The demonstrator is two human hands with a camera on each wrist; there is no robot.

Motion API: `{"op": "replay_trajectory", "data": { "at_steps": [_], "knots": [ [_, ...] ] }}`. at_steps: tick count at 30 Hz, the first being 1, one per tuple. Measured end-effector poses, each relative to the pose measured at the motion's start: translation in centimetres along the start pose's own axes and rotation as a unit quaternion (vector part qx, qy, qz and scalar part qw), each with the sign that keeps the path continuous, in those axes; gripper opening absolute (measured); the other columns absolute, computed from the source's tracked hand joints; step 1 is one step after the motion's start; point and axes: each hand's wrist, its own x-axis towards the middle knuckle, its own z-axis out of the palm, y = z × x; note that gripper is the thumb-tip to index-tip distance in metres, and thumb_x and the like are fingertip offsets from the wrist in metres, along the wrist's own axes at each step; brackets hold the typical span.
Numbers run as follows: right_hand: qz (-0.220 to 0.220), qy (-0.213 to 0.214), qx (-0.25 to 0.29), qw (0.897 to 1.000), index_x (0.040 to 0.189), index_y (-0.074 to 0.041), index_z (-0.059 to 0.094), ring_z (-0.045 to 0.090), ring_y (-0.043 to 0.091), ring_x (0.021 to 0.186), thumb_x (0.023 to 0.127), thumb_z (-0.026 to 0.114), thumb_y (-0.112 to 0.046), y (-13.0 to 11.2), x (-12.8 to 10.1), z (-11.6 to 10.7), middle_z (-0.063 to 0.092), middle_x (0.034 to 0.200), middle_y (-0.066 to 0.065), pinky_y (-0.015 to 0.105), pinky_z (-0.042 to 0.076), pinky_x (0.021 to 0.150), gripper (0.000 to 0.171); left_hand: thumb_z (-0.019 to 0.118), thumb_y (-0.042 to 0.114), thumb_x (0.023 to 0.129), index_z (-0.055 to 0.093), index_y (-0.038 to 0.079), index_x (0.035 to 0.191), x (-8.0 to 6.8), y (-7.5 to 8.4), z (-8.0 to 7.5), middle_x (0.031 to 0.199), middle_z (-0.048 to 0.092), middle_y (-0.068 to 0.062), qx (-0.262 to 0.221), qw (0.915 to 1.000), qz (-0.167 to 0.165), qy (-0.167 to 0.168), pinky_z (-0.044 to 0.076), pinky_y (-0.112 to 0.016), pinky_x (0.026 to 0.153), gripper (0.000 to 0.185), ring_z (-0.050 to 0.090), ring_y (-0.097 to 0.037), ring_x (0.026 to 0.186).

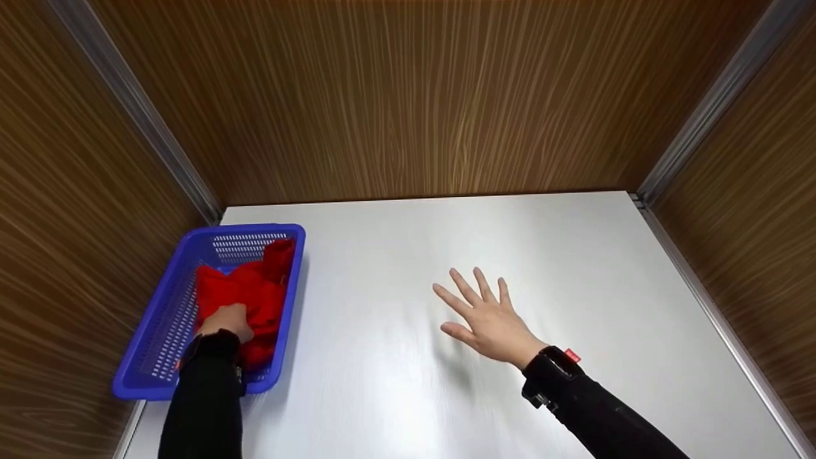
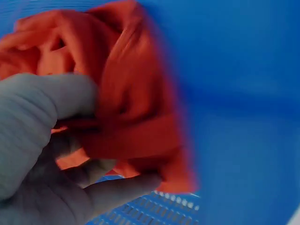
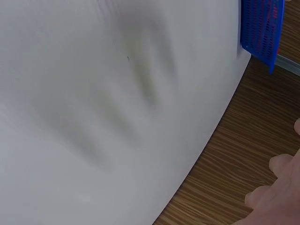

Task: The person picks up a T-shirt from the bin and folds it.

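Observation:
Red cloth [image 1: 239,287] lies crumpled in a blue plastic basket [image 1: 298,268] on the left of the white table. My left hand [image 1: 226,320] reaches down into the basket and grips the cloth. Up close in the left wrist view, the thumb and curled fingers of that hand [image 2: 56,140] pinch folds of the red cloth [image 2: 131,103]. Over the middle right of the table hovers my right hand [image 1: 491,322], fingers spread and straight, holding nothing. Only the edge of the right hand [image 3: 281,187] shows in the right wrist view.
The white table [image 1: 382,287] stretches to the right of the basket. Wood-grain panels enclose it at the back [image 1: 414,95], left and right, with grey metal strips [image 1: 714,95] at the corners. The basket's slotted walls stand close to the left panel.

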Motion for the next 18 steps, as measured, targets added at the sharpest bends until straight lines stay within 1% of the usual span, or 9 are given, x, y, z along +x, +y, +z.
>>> {"op": "replay_trajectory", "data": {
  "at_steps": [2,4,5,7,9,11,13,16,18],
  "knots": [
    [0.002,0.000,0.011,1.000,0.163,-0.038,0.022,0.006,0.045,0.155,0.103,0.040,-0.062,0.0,0.0,0.2,0.013,0.171,0.005,0.078,0.006,0.114,0.067,0.062,0.004,0.083,0.062,-0.016,0.103,0.1,0.5,-1.1,0.107,0.063,-0.041,-0.009,0.9985,0.006,0.054,0.052,-0.064,0.083,0.028,0.064,-0.051,0.091],
    [0.007,0.002,0.023,1.000,0.163,-0.037,0.022,0.007,0.045,0.155,0.103,0.042,-0.061,0.1,-0.1,0.4,0.014,0.171,0.005,0.078,0.007,0.114,0.067,0.058,0.007,0.086,0.060,-0.020,0.105,0.2,1.2,-2.3,0.110,0.059,-0.045,-0.026,0.9922,0.001,0.121,0.049,-0.067,0.086,0.033,0.061,-0.059,0.096],
    [0.010,0.004,0.028,1.000,0.163,-0.037,0.023,0.007,0.046,0.155,0.103,0.043,-0.060,0.2,-0.1,0.5,0.014,0.171,0.006,0.078,0.007,0.113,0.067,0.057,0.009,0.088,0.059,-0.021,0.107,0.3,1.6,-2.8,0.113,0.056,-0.046,-0.042,0.9867,-0.006,0.157,0.047,-0.068,0.089,0.035,0.059,-0.062,0.099],
    [0.015,0.007,0.040,0.999,0.163,-0.035,0.024,0.008,0.046,0.155,0.104,0.045,-0.058,0.5,-0.1,0.5,0.014,0.171,0.006,0.079,0.007,0.113,0.067,0.055,0.011,0.092,0.057,-0.020,0.111,0.7,2.6,-3.9,0.117,0.052,-0.046,-0.089,0.9684,-0.027,0.231,0.044,-0.068,0.093,0.037,0.054,-0.065,0.106],
    [0.026,0.006,0.057,0.998,0.163,-0.035,0.023,0.007,0.047,0.155,0.104,0.045,-0.057,0.8,-0.1,0.5,0.013,0.171,0.006,0.078,0.007,0.114,0.067,0.055,0.013,0.094,0.056,-0.016,0.118,0.9,4.0,-4.9,0.120,0.050,-0.042,-0.149,0.9422,-0.044,0.297,0.041,-0.067,0.097,0.037,0.052,-0.063,0.111],
    [0.038,0.000,0.092,0.995,0.163,-0.034,0.022,0.006,0.047,0.155,0.104,0.046,-0.055,1.0,0.0,0.5,0.011,0.172,0.007,0.078,0.005,0.114,0.067,0.057,0.012,0.095,0.057,-0.011,0.121,1.1,5.6,-5.9,0.120,0.050,-0.036,-0.210,0.9097,-0.047,0.355,0.041,-0.065,0.098,0.035,0.052,-0.059,0.114],
    [0.053,-0.007,0.147,0.988,0.164,-0.032,0.020,0.003,0.047,0.155,0.105,0.046,-0.053,1.2,0.3,0.3,0.008,0.172,0.009,0.077,0.003,0.114,0.068,0.059,0.010,0.093,0.058,-0.007,0.121,1.2,7.4,-6.8,0.118,0.051,-0.031,-0.260,0.8770,-0.035,0.403,0.041,-0.063,0.097,0.033,0.053,-0.055,0.115],
    [0.072,-0.014,0.250,0.965,0.165,-0.030,0.015,-0.002,0.044,0.155,0.106,0.046,-0.050,1.3,0.7,-0.1,0.004,0.172,0.010,0.074,0.001,0.117,0.070,0.061,0.006,0.090,0.060,-0.005,0.119,1.4,10.2,-7.9,0.115,0.051,-0.027,-0.315,0.8320,-0.004,0.457,0.043,-0.058,0.095,0.031,0.055,-0.050,0.112],
    [0.079,-0.015,0.312,0.946,0.165,-0.031,0.011,-0.002,0.039,0.157,0.106,0.047,-0.050,1.3,0.9,-0.5,0.002,0.172,0.008,0.069,0.002,0.120,0.072,0.062,0.004,0.087,0.061,-0.005,0.116,1.4,12.1,-8.5,0.112,0.051,-0.026,-0.341,0.8070,0.025,0.481,0.043,-0.054,0.092,0.030,0.055,-0.047,0.107]
  ]
}}
